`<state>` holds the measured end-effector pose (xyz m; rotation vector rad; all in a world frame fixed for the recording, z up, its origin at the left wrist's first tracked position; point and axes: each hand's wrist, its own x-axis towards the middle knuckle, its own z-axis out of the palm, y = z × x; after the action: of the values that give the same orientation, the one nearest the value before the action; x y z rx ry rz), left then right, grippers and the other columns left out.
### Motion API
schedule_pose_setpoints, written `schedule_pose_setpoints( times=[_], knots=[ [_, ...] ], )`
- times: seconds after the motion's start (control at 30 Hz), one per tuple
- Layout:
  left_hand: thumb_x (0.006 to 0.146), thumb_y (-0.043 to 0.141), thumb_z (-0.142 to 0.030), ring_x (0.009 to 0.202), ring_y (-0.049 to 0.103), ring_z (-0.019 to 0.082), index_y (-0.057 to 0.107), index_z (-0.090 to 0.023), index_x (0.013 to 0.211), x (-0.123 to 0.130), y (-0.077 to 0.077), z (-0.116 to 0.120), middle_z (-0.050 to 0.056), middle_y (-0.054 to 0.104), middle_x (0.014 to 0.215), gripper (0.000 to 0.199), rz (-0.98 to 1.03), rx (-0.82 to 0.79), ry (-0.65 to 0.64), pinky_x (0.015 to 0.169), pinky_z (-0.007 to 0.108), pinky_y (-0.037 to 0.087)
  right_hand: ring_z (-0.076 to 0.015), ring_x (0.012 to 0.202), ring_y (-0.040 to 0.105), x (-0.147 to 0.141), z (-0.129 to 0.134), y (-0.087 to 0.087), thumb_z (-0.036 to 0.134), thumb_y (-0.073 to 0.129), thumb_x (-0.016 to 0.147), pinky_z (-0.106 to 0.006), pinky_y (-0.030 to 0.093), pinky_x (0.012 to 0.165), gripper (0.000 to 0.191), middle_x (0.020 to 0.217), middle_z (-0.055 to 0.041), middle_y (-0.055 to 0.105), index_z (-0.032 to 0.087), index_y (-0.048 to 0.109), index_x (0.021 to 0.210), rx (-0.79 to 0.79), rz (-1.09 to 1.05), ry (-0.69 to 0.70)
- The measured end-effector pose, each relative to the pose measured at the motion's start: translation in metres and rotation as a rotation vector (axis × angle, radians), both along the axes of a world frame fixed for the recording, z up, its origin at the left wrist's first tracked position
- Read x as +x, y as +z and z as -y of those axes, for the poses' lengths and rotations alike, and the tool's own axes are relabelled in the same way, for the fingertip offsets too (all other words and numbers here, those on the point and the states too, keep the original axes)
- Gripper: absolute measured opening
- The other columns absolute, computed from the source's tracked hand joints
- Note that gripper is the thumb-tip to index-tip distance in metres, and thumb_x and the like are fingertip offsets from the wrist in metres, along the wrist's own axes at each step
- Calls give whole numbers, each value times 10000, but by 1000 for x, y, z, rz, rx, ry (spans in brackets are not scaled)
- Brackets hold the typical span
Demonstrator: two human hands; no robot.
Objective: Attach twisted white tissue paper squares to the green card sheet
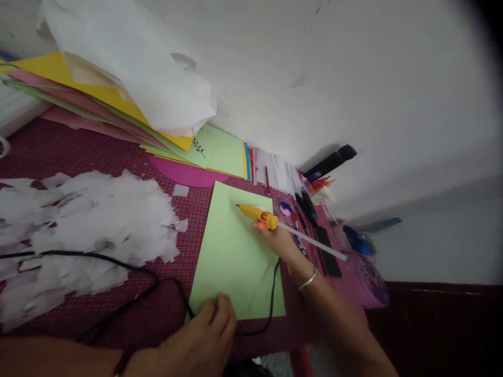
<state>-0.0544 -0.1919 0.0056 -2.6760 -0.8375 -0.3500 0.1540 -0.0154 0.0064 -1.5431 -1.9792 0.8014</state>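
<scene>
My right hand (278,242) is wrapped round a yellow hot glue gun (257,215). A long translucent glue stick (310,241) sticks out of its back end, and a red light glows on its side. The dark nozzle points left, over the upper part of a light green paper sheet (236,251). My left hand (208,327) lies on the near left part of that sheet, fingers slightly bent and holding nothing that I can see. A black cord (274,288) runs across the sheet's right side and towards my left hand, where part of it is hidden.
Many white paper pieces (94,220) are heaped at left on the checked tablecloth (126,309). Behind lie stacked coloured sheets (223,152) and white paper (137,68) against the wall. At right are a long dark object (329,251), pens (308,204) and a pink container (367,283).
</scene>
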Motion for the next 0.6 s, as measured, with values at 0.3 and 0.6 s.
schedule_pose_setpoints(
  times=[0.3, 0.6],
  knots=[
    [892, 465, -294, 1025, 588, 250, 719, -180, 1052, -2, 5, 0, 136, 663, 1076, 321, -14, 23, 24, 839, 409, 414, -158, 644, 542, 2, -2, -6, 392, 624, 764, -290, 457, 641, 196, 767, -34, 639, 208, 593, 821, -7, 42, -3],
    [889, 443, -263, 1067, 575, 246, 693, -192, 1089, -2, -6, 3, 122, 642, 1105, 328, -59, 35, 9, 882, 409, 398, -166, 682, 554, 0, -2, -1, 417, 608, 775, -304, 467, 673, 235, 800, -50, 644, 192, 595, 844, 7, -16, -13]
  ],
)
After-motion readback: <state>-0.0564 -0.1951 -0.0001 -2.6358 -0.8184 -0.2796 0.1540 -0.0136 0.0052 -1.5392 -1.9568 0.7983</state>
